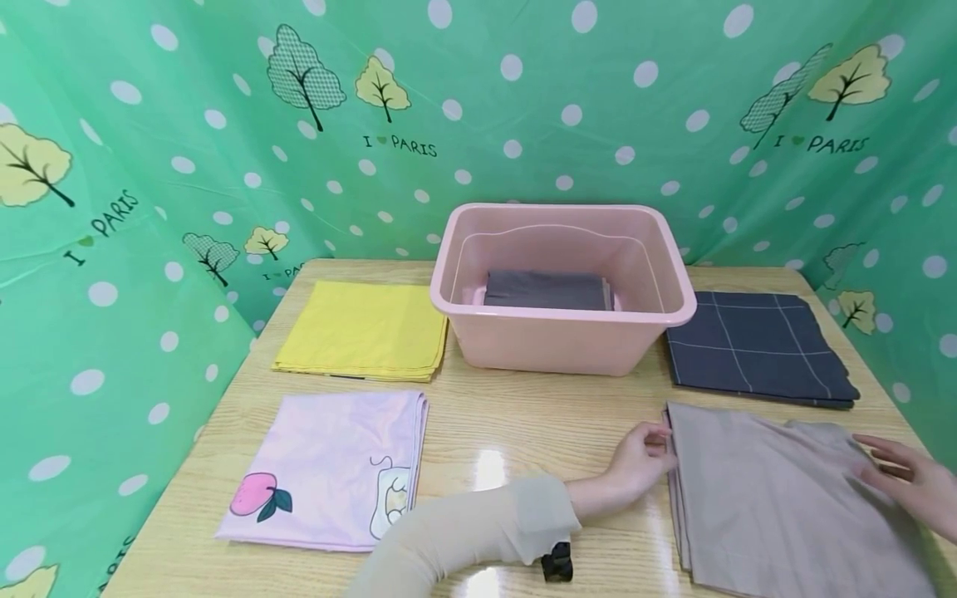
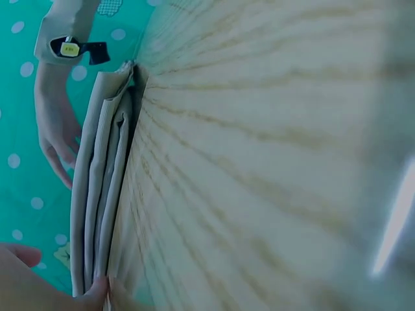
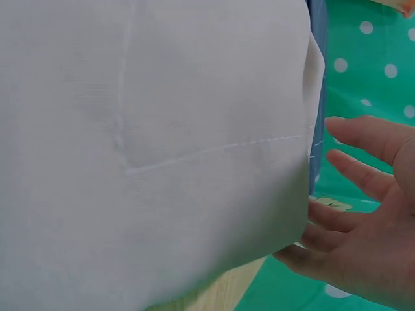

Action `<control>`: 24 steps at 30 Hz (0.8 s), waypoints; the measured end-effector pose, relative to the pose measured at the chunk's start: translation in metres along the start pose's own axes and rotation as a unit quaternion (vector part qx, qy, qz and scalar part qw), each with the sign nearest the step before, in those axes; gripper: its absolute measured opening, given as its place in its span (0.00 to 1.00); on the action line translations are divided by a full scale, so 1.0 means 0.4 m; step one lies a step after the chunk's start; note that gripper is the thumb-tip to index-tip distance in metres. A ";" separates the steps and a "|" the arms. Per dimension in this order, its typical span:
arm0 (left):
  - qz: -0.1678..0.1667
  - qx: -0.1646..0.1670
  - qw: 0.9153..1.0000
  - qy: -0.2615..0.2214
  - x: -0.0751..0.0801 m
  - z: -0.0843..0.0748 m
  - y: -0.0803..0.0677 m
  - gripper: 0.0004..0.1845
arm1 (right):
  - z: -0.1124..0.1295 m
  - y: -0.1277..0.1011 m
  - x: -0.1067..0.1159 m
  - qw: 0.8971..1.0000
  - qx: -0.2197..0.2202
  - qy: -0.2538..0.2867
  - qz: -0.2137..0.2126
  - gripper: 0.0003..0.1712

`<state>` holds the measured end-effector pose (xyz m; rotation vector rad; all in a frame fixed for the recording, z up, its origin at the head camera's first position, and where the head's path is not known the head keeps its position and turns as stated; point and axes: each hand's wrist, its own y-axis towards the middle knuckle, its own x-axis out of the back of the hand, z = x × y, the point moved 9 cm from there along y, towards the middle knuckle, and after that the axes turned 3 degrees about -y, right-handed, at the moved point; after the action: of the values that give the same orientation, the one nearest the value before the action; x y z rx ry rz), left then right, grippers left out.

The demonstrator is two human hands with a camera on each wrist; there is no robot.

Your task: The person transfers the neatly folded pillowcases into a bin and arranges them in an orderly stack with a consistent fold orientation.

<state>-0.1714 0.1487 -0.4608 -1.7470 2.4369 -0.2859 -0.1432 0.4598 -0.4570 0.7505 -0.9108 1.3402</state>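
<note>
A folded grey cloth (image 1: 777, 498) lies at the right front of the table, its stacked layers (image 2: 104, 175) showing edge-on in the left wrist view. My left hand (image 1: 639, 465) pinches the cloth's left edge near the far corner, fingers curled. At the right side, my right hand (image 1: 908, 482) has its fingers loosely spread, fingertips right at the cloth's edge. The right wrist view shows these fingers (image 3: 350, 220) beside the cloth's rounded corner, with a pale stitched line across the fabric. Some wrinkles bunch up near the far right corner.
A pink plastic bin (image 1: 553, 340) stands at the back middle with folded dark grey fabric (image 1: 546, 289) inside. Behind the grey cloth lies a navy checked cloth (image 1: 755, 345). On the left are a yellow folded cloth (image 1: 366, 328) and a lilac one (image 1: 329, 465). A green dotted curtain (image 1: 516, 108) surrounds the table.
</note>
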 end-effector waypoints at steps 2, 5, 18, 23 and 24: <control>-0.001 0.008 1.000 0.002 -0.004 0.004 0.001 0.18 | -0.004 0.001 -0.010 1.000 -0.011 -0.003 0.018 0.29; -0.004 0.012 1.000 0.008 -0.009 0.007 0.001 0.18 | -0.003 0.001 -0.018 0.999 -0.023 -0.003 0.040 0.33; -0.018 0.037 0.999 -0.020 -0.016 0.017 0.002 0.17 | -0.043 -0.009 -0.024 0.999 -0.037 -0.004 0.000 0.38; -0.017 0.039 0.999 -0.033 -0.021 0.023 0.005 0.16 | -0.056 -0.018 -0.022 0.999 -0.043 -0.003 -0.017 0.38; -0.015 0.041 0.998 -0.040 -0.023 0.025 0.005 0.16 | -0.060 -0.019 -0.023 0.999 -0.048 -0.003 -0.014 0.38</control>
<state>-0.1683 0.1572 -0.4711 -1.7279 2.3116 -0.3084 -0.1329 0.4755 -0.4760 0.6915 -0.9600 1.2607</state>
